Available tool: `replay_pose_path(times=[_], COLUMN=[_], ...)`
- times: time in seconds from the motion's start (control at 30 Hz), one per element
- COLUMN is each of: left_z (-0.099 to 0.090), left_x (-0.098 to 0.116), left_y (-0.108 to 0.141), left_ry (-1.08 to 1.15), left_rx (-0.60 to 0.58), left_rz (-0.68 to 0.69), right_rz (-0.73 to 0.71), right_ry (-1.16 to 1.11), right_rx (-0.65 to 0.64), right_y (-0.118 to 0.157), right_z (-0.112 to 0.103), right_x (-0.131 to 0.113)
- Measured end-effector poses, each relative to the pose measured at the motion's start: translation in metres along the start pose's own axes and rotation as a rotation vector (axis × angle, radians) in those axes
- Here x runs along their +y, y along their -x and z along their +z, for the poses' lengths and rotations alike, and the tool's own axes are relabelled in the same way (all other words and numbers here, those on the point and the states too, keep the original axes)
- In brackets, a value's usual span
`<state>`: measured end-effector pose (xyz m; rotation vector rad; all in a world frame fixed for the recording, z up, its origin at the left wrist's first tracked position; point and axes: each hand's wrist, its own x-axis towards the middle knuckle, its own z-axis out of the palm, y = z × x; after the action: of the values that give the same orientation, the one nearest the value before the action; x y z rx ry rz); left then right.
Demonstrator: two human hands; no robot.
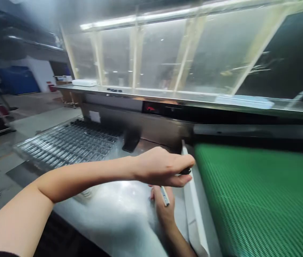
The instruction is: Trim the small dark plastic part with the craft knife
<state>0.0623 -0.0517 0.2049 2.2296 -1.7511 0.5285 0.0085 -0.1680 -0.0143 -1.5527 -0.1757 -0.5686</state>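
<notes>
My left hand [164,166] reaches across from the left, its fingers closed around a small black piece [185,171] beside the white edge strip of the green belt. Below it, partly covered by the left hand, my right hand [164,207] is closed on a slim light-coloured tool [164,196] with markings on its side. The tool's far end is hidden behind the left hand. Both hands are over the shiny metal worktop [124,214].
A clear tray of many slots [71,142] lies at the left, with a dark phone-like slab [131,142] beside it. The green belt [261,192] fills the right. A metal shelf [151,95] crosses behind, holding a white box [84,82] and small black pieces [114,90].
</notes>
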Motion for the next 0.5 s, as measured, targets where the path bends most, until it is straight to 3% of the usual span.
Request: replay_pose_path(times=[0.1,0.2,0.33,0.5], left_z=[0.03,0.069,0.102,0.109], left_x=[-0.009,-0.007,-0.002,-0.004], left_y=[0.073,0.112,0.121,0.118], left_ry=[-0.101,-0.116,-0.121,-0.082], left_rx=[-0.038,-0.06,-0.087,-0.13], left_rz=[-0.149,-0.22,-0.222,-0.261], right_rz=[0.106,0.145,0.088,0.203], right_ry=[-0.13,-0.131,0.098,0.12], right_rx=[0.037,-0.003,-0.017,-0.024], right_y=[-0.001,-0.001,0.001,0.0], right_z=[0.0,0.0,-0.003,-0.011], right_x=[-0.009,-0.018,-0.016,-0.006])
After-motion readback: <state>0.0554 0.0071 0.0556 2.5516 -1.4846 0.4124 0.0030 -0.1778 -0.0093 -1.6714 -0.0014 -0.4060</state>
